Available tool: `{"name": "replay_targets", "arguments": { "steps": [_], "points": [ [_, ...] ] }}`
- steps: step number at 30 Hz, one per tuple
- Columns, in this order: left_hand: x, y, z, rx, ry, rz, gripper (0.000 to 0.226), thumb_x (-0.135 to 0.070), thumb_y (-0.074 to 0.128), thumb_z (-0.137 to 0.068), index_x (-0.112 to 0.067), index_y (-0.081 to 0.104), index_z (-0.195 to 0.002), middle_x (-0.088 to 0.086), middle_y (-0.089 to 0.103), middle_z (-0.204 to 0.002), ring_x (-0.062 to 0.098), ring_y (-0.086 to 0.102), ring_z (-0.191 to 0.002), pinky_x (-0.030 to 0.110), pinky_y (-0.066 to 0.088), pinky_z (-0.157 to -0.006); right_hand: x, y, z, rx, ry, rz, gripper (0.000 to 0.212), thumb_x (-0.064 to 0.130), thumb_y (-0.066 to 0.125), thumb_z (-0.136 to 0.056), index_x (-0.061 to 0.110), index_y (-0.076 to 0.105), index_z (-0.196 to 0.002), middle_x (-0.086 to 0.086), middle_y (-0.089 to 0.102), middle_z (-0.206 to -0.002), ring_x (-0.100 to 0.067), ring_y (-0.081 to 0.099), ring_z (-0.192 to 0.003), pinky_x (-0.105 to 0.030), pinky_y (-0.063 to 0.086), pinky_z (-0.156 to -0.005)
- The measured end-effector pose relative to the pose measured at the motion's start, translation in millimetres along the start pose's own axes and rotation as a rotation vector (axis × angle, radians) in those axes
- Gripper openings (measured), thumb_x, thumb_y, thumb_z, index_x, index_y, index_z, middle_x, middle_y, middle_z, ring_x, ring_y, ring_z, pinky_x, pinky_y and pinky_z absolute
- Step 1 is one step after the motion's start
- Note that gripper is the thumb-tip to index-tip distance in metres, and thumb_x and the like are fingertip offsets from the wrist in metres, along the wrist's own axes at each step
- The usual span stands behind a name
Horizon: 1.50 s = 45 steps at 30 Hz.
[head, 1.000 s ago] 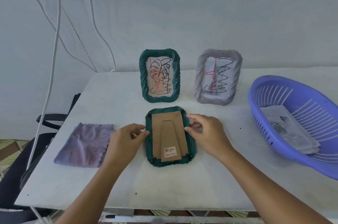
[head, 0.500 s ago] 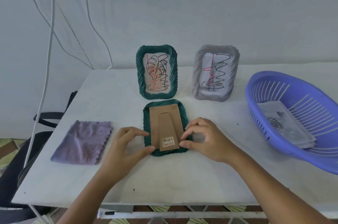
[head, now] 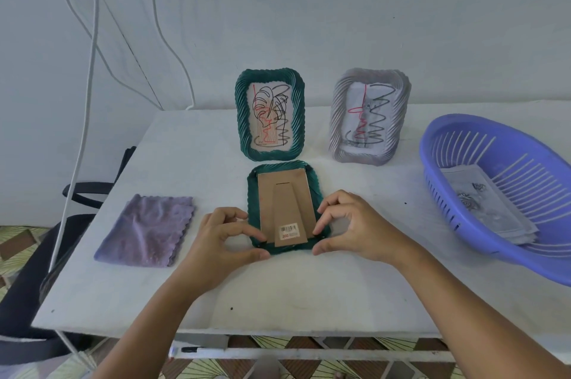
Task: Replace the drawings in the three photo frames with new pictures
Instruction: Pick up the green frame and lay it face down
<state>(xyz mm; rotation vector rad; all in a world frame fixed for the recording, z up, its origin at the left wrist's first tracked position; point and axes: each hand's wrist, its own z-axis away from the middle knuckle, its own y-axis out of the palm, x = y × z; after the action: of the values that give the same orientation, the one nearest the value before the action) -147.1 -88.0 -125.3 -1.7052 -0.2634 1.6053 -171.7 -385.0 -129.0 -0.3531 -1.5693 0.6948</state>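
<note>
Face-down green frame (head: 289, 208) lay on the desk (head: 309, 292), cardboard back (head: 285, 208) up, before the standing green frame (head: 270, 114) and grey frame (head: 370, 116). Left hand (head: 221, 241) and right hand (head: 355, 227) each pinched a near corner. New pictures (head: 485, 205) sat in the blue basket (head: 463, 224).

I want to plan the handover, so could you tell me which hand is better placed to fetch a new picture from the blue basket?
The right hand: the blue basket lies on its side.
</note>
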Motion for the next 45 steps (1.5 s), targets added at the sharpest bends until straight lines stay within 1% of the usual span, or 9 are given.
{"name": "replay_targets", "arguments": {
  "steps": [4, 12, 19, 30, 34, 36, 39, 41, 45],
  "points": [
    [-3, -3, -1, 0.053, -0.002, -0.018, 0.028, -0.059, 0.082, -0.062, -0.052, 0.076, -0.089, -0.021, 0.044, -0.123, -0.005, 0.030, -0.125, 0.006, 0.027, -0.095, 0, 0, -1, 0.000, 0.000, -0.013, 0.031, 0.055, 0.093, -0.058, 0.043, 0.078, -0.082, 0.027, 0.052, -0.110, -0.006, 0.048, -0.120, -0.037, 0.039, -0.109],
    [-6, -4, -3, 0.114, -0.012, -0.062, 0.018, -0.054, 0.083, -0.070, -0.050, 0.077, -0.086, -0.020, 0.039, -0.122, 0.002, 0.029, -0.124, 0.021, 0.024, -0.103, 0, 0, -1, 0.013, 0.008, -0.017, 0.030, 0.053, 0.093, -0.058, 0.044, 0.078, -0.082, 0.027, 0.052, -0.109, -0.006, 0.048, -0.121, -0.037, 0.039, -0.110],
    [-6, -3, -2, 0.093, -0.018, -0.045, 0.017, -0.052, 0.084, -0.069, -0.048, 0.078, -0.084, -0.020, 0.040, -0.122, -0.005, 0.027, -0.123, 0.008, 0.025, -0.096, 2, -3, -3, 0.051, 0.003, -0.011, 0.027, 0.051, 0.092, -0.061, 0.045, 0.078, -0.083, 0.027, 0.049, -0.108, -0.008, 0.048, -0.119, -0.037, 0.038, -0.110],
    [-5, -2, -3, 0.088, -0.027, -0.024, 0.018, -0.052, 0.084, -0.067, -0.047, 0.079, -0.083, -0.020, 0.041, -0.121, -0.005, 0.027, -0.122, 0.013, 0.025, -0.097, 5, -5, -3, 0.133, 0.032, 0.042, 0.020, 0.055, 0.087, -0.067, 0.047, 0.077, -0.083, 0.022, 0.043, -0.111, -0.009, 0.040, -0.122, -0.035, 0.031, -0.113],
    [-13, -15, -4, 0.171, -0.075, 0.073, 0.024, -0.051, 0.083, -0.067, -0.047, 0.079, -0.090, -0.016, 0.045, -0.125, -0.002, 0.037, -0.123, 0.022, 0.030, -0.102, 12, -10, -2, 0.118, 0.077, -0.085, 0.023, 0.052, 0.087, -0.070, 0.043, 0.079, -0.089, 0.012, 0.052, -0.114, -0.008, 0.050, -0.119, -0.033, 0.038, -0.112],
    [-14, -23, -11, 0.117, -0.095, 0.159, 0.027, -0.049, 0.079, -0.074, -0.049, 0.075, -0.101, -0.013, 0.056, -0.122, 0.002, 0.053, -0.114, 0.026, 0.043, -0.099, 17, -12, -5, 0.047, 0.114, -0.243, 0.017, 0.044, 0.083, -0.080, 0.039, 0.078, -0.096, 0.002, 0.059, -0.114, -0.009, 0.059, -0.111, -0.034, 0.044, -0.109],
    [-10, -24, -36, -0.136, -0.067, 0.052, 0.033, -0.045, 0.070, -0.090, -0.041, 0.062, -0.123, -0.011, 0.065, -0.107, 0.007, 0.064, -0.090, 0.029, 0.056, -0.079, 22, -8, -17, -0.137, 0.118, -0.176, 0.014, 0.040, 0.074, -0.090, 0.039, 0.073, -0.105, 0.007, 0.062, -0.107, -0.006, 0.058, -0.104, -0.028, 0.047, -0.098],
    [-7, -18, -55, -0.249, -0.101, -0.014, 0.037, -0.044, 0.065, -0.095, -0.036, 0.057, -0.130, -0.012, 0.066, -0.099, 0.008, 0.062, -0.081, 0.024, 0.050, -0.068, 30, -2, -28, -0.219, 0.097, -0.076, 0.018, 0.040, 0.070, -0.093, 0.037, 0.069, -0.111, 0.010, 0.061, -0.102, -0.002, 0.056, -0.098, -0.023, 0.045, -0.087],
    [4, -4, -73, -0.339, -0.092, -0.114, 0.039, -0.046, 0.062, -0.097, -0.034, 0.061, -0.133, -0.014, 0.064, -0.094, 0.004, 0.058, -0.079, 0.024, 0.045, -0.069, 48, 14, -49, -0.162, 0.145, 0.130, 0.042, 0.054, 0.063, -0.093, 0.036, 0.056, -0.130, 0.013, 0.059, -0.101, -0.009, 0.059, -0.093, -0.035, 0.052, -0.086]
  ]
}}
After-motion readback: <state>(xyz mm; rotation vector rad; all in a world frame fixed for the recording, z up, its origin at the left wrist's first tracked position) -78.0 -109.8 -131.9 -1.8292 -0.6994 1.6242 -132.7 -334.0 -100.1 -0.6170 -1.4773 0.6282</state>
